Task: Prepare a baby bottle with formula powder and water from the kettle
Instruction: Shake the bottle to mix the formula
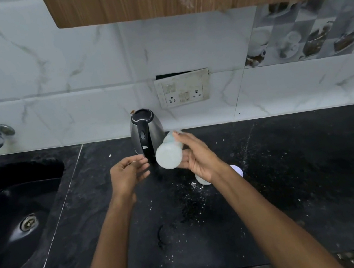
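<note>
Both of my forearms reach out over the black speckled stone counter (296,172), which is dusted with white powder between them. In my right hand (195,157) I grip the translucent, milky-white plastic baby bottle (169,155), tipped so its round base faces me and its neck points away toward the stainless steel electric kettle with the black handle (145,134), just behind it.

With the bottle lying nearly on its side, anything inside could run out if the top is not sealed; I cannot tell from here whether it is. My fingers wrap only part of its smooth wall, so a loose hold could let it slide and knock the kettle.

My left hand (128,173) hangs beside the bottle, apart from it, fingers loosely curled with thumb and fingertips close together; whether they pinch something small is too blurred to tell. A small white round lid or tub (237,170) sits on the counter, mostly hidden under my right wrist.
</note>
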### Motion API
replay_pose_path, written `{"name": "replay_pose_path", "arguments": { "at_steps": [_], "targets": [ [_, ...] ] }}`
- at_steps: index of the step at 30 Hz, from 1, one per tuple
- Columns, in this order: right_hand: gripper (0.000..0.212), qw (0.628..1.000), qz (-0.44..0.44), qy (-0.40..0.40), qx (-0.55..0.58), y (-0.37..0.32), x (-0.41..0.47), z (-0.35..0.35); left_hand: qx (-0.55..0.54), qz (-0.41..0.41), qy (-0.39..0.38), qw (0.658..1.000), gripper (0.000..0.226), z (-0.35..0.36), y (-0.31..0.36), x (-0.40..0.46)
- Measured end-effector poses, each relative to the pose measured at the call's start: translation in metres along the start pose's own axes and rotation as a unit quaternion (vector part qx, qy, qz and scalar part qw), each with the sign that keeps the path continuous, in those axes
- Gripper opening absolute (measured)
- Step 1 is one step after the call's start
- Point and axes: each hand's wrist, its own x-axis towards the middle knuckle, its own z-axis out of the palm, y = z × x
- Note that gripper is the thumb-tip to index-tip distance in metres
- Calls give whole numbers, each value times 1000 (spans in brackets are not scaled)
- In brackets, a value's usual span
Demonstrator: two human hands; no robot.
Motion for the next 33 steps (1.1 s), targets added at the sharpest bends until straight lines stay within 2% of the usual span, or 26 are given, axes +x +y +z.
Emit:
{"name": "replay_pose_path", "arguments": {
  "at_steps": [4, 6, 11, 15, 18, 21, 23, 26, 30, 33],
  "targets": [
    [45, 1000, -3, -12, -3, -3, -1, 0, 2, -2, 5, 1000, 15, -3, -4, -1],
    [38, 1000, -9, -13, 10, -7, -2, 3, 4, -2, 10, 1000, 15, -3, -4, -2],
    [33, 999, -29, -38, 11, -8, -2, 3, 34, 57, 43, 997, 19, 5, 1, -6],
    [45, 999, -34, -40, -3, -7, -3, -2, 49, 88, 50, 994, 22, 8, 5, -4],
    [33, 998, -37, -44, -12, -7, -3, -3, 39, 88, 52, 994, 21, 8, 6, -5],
    [33, 997, -35, -64, -15, -8, -4, -3, 33, 88, 43, 995, 20, 9, 4, -8],
    [38, 998, -35, -51, 2, -8, -3, -2, 28, 82, 43, 995, 20, 8, 3, -9],
    [61, 998, -12, -46, 31, -7, -3, -2, 30, 81, 38, 996, 20, 7, 2, -9],
    [51, 994, 10, -62, 91, -2, 0, -4, 25, 75, 39, 996, 19, 6, 2, -8],
    [55, 987, 32, -58, 144, 3, 1, -2, 28, 77, 35, 996, 19, 9, 3, -9]
  ]
}}
